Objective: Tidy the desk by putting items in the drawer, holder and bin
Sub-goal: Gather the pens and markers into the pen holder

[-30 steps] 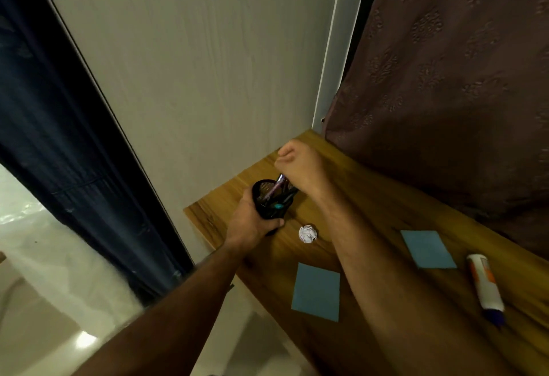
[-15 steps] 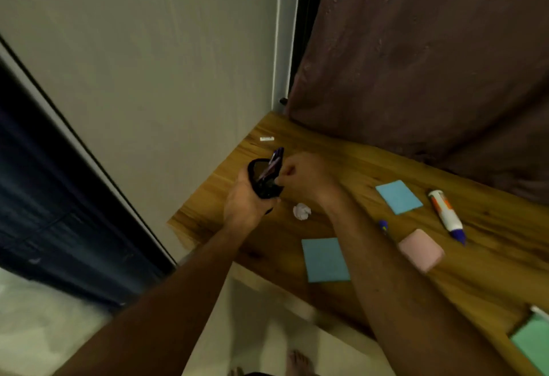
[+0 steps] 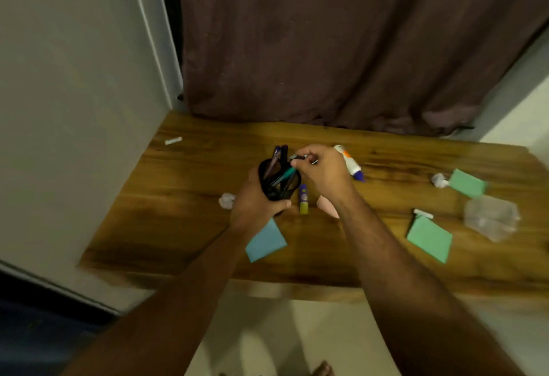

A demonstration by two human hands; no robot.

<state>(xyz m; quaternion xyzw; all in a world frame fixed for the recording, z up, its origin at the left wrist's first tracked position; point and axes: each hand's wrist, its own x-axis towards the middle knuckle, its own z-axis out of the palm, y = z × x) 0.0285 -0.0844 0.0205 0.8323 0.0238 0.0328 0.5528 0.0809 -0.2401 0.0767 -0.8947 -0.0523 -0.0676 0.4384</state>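
Nearest the desk [image 3: 184,227] edge, the left hand [image 3: 255,203] wraps the black mesh holder [image 3: 279,181], lifted and tilted. Just beyond, the right hand [image 3: 322,170] pinches a dark pen [image 3: 298,157] lying crosswise, tip leftward over the rim. Tilt further and the stored pens could spill.

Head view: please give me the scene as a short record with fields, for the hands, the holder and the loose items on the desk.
left hand: grips the black mesh holder from the side
right hand: pinches a thin pen at the holder's rim
holder contents: several pens, upright or leaning
desk: wooden, against a brown curtain
loose items: glue bottle, blue note, two green notes, crumpled paper, clear plastic wrapper
bin, drawer: not in view
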